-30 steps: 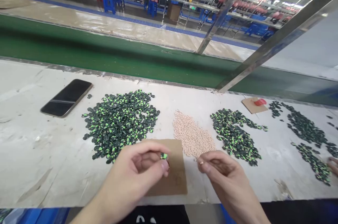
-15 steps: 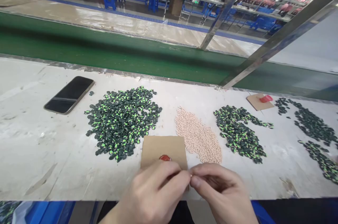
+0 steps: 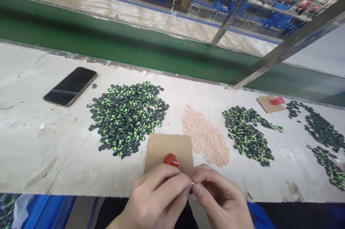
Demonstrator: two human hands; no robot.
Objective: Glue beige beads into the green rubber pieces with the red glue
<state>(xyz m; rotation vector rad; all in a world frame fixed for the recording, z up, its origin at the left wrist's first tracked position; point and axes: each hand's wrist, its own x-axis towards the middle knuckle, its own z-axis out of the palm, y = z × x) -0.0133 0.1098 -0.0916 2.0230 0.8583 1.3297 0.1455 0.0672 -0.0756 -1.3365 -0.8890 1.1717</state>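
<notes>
Left hand (image 3: 159,200): pinched shut on tiny part, mostly hidden, bottom centre.
Right hand (image 3: 218,200): fingertips closed on same part (image 3: 193,183).
Risk: slipping out, lost among beige pellets (image 3: 206,137).
Nearby: red blob (image 3: 171,160) on cardboard (image 3: 161,146).

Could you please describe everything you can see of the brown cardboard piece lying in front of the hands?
The cardboard piece is a flat, plain brown, roughly rectangular sheet lying on the white worktable. A glossy red blob sits on its near part. Its far left corner meets the large green-black pile; the beige pile lies along its right edge. The hands hide its near edge.
</notes>
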